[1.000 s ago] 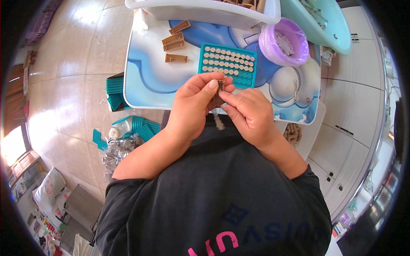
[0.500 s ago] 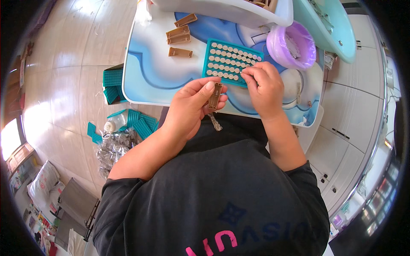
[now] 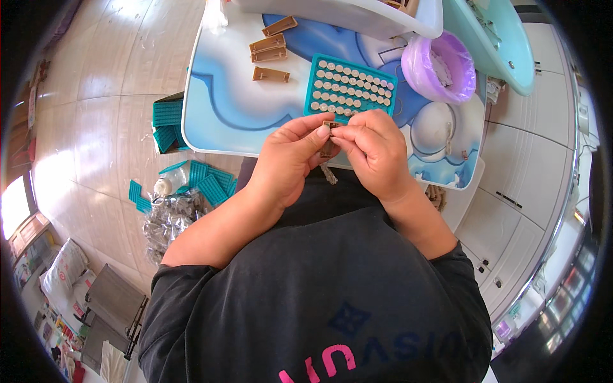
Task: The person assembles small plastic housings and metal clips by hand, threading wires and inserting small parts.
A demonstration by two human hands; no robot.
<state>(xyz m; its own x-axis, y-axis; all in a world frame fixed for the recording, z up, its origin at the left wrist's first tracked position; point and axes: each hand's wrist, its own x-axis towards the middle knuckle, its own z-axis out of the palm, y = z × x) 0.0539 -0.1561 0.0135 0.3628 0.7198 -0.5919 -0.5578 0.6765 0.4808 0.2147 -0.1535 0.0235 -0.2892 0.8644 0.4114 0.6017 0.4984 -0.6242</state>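
Between the thumb and fingers of my left hand (image 3: 287, 156) is a small brown plastic casing (image 3: 329, 148), held above the table's near edge. My right hand (image 3: 377, 156) is closed in a pinch, its fingertips touching the casing's upper end. Whatever sits in that pinch is too small and covered to make out. Just beyond both hands lies a teal tray (image 3: 366, 104) with rows of pale round discs (image 3: 345, 80). Several similar brown casings (image 3: 271, 75) rest on the table to the left of the tray.
A purple lined basin (image 3: 415, 73), a white bin (image 3: 357, 22) and a mint tub (image 3: 511, 70) stand at the far side and right. Left of the blue-patterned table (image 3: 223, 121), teal trays (image 3: 167, 115) and a clear plastic bag (image 3: 172, 223) lie on the floor.
My right hand has come from the tray's near edge, left and toward me, to the casing. My left hand still holds the casing in nearly the same place.
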